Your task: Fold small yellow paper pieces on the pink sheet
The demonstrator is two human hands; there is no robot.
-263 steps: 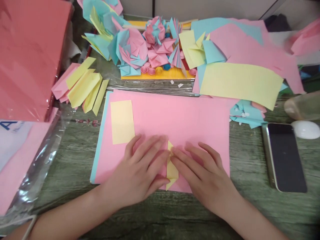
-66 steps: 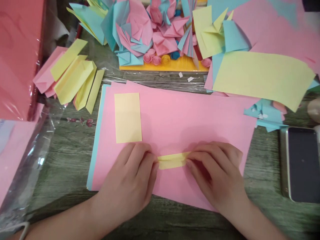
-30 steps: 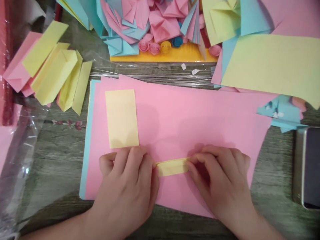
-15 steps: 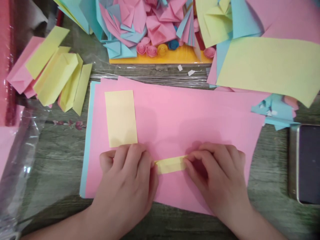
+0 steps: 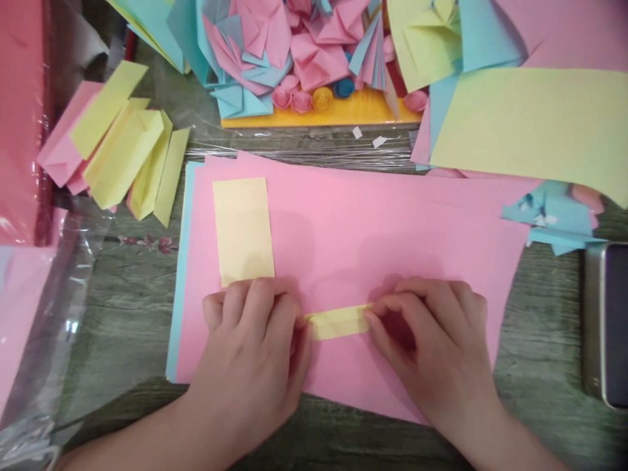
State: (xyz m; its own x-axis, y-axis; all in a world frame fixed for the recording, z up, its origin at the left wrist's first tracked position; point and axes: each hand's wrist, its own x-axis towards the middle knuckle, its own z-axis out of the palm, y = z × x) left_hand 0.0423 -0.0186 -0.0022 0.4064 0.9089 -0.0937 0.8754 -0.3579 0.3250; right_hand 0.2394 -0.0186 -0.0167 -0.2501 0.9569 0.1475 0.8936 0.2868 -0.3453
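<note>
A narrow folded strip of yellow paper (image 5: 339,322) stretches between my two hands, slightly higher at its right end. My left hand (image 5: 258,347) pinches the left end, its fingers curled. At the other end, thumb and forefinger of my right hand (image 5: 436,340) are closed on the strip. Beneath both hands lies a stack of large pink paper sheets (image 5: 353,222), with a blue edge showing at the left. A flat, pale yellow paper rectangle (image 5: 244,229) rests on the stack, just beyond my left knuckles.
Folded yellow and pink paper pieces (image 5: 122,154) lie at the left, near clear plastic wrapping (image 5: 69,314). Behind the stack run thin wires (image 5: 294,156) and a heap of pink and blue folded papers (image 5: 318,59). A phone (image 5: 596,324) lies at the right.
The whole view has shifted a little, so things sit slightly further right. Both hands keep their pinch on the yellow strip, with little other visible change.
</note>
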